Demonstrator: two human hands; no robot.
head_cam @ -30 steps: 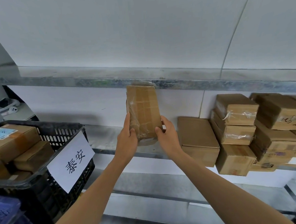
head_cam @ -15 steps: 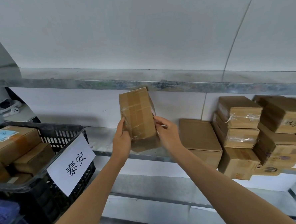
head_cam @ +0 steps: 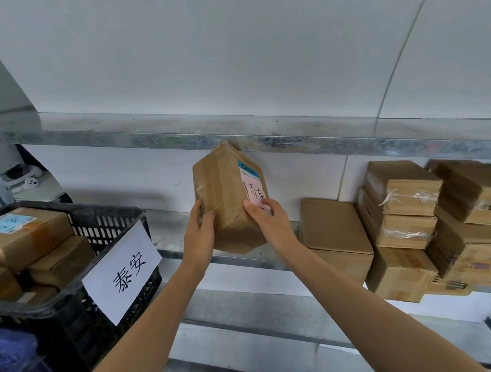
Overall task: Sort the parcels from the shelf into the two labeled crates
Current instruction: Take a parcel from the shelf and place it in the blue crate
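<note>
I hold a brown taped cardboard parcel (head_cam: 224, 193) upright in front of the shelf, above its middle board. My left hand (head_cam: 199, 231) grips its lower left edge and my right hand (head_cam: 269, 219) grips its lower right side. A pink label with handwriting and a blue strip shows on the parcel's right face. At the left stands a black crate (head_cam: 108, 220) with a white paper label, and it holds several brown parcels (head_cam: 23, 236). More parcels (head_cam: 403, 205) are stacked on the shelf at the right.
The metal shelf board (head_cam: 172, 233) runs under the parcel, with an upper shelf rail (head_cam: 293, 139) just above it. A lower shelf level (head_cam: 246, 309) lies below. A blue crate edge (head_cam: 7, 352) shows at the bottom left. A white wall stands behind.
The parcel has turned in my hands, so its labelled face now shows on the right. Both hands keep their hold at its lower end.
</note>
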